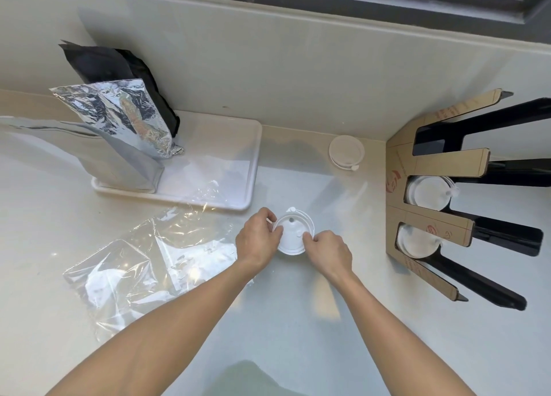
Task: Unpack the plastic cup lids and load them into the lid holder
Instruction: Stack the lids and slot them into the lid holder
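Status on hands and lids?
Both hands, left and right, gripping lid stack on counter. Holder partly loaded. Path to it clear.

I see two bare forearms, with no sleeves on them. The left hand (258, 237) and the right hand (327, 252) have no gloves, and I find no rings, no watch and no bracelet. The fingernails are short and plain.

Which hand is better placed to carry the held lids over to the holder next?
Probably the right hand: it grips the lid stack on the side toward the lid holder, while the left hand would have to cross over.
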